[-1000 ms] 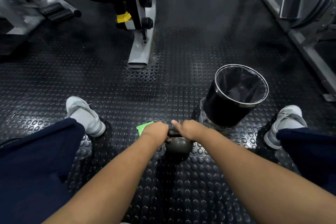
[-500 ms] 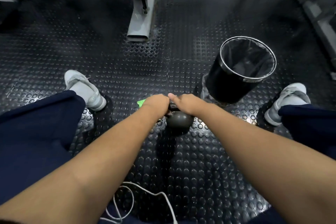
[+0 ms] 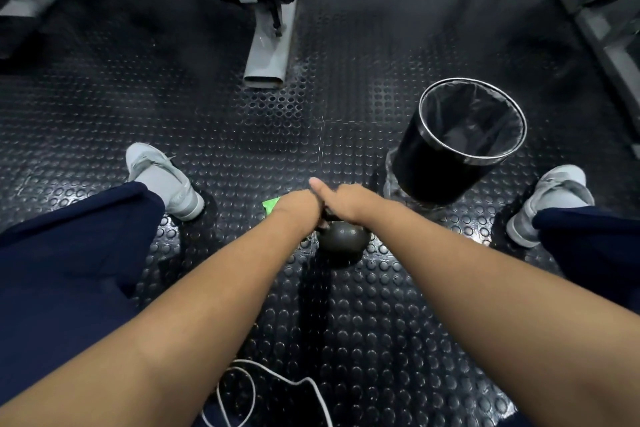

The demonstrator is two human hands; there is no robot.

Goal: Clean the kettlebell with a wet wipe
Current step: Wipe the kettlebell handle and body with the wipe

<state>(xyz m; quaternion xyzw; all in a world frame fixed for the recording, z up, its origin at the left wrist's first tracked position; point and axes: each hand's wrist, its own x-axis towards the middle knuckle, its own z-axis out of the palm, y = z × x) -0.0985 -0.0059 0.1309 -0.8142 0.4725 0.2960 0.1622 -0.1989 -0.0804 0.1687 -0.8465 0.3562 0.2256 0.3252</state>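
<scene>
A small dark kettlebell [image 3: 343, 240] stands on the studded rubber floor between my feet. Both hands sit on top of it and hide most of its handle. My left hand [image 3: 298, 209] is curled down over the handle's left side. My right hand [image 3: 351, 202] grips the right side, its thumb sticking out toward the left hand. A bright green object [image 3: 271, 205], perhaps a wipe or its pack, peeks out on the floor just left of my left hand; most of it is hidden.
A black bin [image 3: 450, 156] with a liner stands open to the right of the kettlebell. My grey shoes [image 3: 162, 180] [image 3: 550, 201] flank the spot. A grey machine foot [image 3: 268, 55] lies ahead, and a white cable [image 3: 277, 381] runs near my lap.
The view has tilted down and moved closer. Both hands have stayed on the kettlebell's handle, and my right thumb now sticks out more.
</scene>
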